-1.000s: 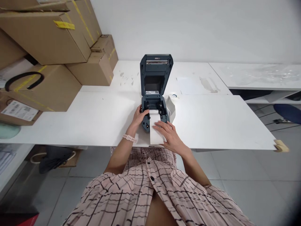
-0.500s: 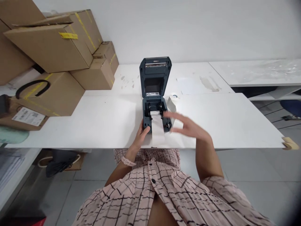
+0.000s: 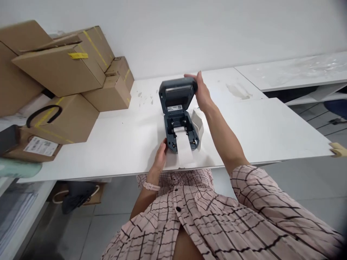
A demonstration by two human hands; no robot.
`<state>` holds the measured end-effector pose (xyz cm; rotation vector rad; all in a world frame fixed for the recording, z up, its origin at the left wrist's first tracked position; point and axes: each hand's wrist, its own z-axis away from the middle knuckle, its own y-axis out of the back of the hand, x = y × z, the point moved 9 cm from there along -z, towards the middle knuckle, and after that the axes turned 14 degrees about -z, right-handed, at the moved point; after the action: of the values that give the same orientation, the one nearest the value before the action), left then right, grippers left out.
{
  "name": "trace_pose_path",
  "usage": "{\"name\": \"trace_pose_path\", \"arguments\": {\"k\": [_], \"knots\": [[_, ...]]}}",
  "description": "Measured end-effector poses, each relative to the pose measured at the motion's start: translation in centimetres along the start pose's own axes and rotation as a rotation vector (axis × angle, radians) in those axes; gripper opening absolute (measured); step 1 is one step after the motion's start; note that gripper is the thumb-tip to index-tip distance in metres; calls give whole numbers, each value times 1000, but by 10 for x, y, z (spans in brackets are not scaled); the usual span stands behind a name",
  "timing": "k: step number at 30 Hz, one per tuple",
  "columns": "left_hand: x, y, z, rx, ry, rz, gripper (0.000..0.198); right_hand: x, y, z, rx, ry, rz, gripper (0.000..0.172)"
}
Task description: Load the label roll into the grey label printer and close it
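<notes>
A dark label printer (image 3: 169, 139) stands at the table's front edge, its lid (image 3: 173, 85) raised and tilted forward over the base. A strip of white label paper (image 3: 184, 148) runs from inside the base out over the front. My right hand (image 3: 202, 92) grips the upper right corner of the lid, with some fingers behind it. At the front left side of the base, my left hand (image 3: 161, 156) holds the printer; its fingers partly go out of sight against the casing. Crumpled pale backing paper (image 3: 197, 122) lies along the printer's right side.
Cardboard boxes (image 3: 62, 70) are stacked at the left of the white table (image 3: 121, 144). A black curved strap (image 3: 45, 110) and a green roll (image 3: 20, 168) are near them. Another white table (image 3: 292, 74) adjoins at the right. Brown tape (image 3: 337, 149) covers the right corner.
My right hand has moved from beside the paper up to the lid and taken hold of it. The lid has tipped forward. My left hand stays at the base, its thumb no longer on the front.
</notes>
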<state>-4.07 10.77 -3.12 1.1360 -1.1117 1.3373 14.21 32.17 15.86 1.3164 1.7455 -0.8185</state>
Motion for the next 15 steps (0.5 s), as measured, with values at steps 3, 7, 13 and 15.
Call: {"name": "trace_pose_path", "arguments": {"k": [3,7,13,15], "knots": [[-3,5,-2,39,73,52,70,-20,-7,79,-26,-12,111,80],[4,6,-4,105,123,44,75,-27,-28,161,-140,-2,337,57],[25,-11,-7,157,45,-69,87,-11,-49,197,-166,41,624,48],[25,-14,-7,167,45,-84,88,-9,-50,199,-142,46,624,48]]}}
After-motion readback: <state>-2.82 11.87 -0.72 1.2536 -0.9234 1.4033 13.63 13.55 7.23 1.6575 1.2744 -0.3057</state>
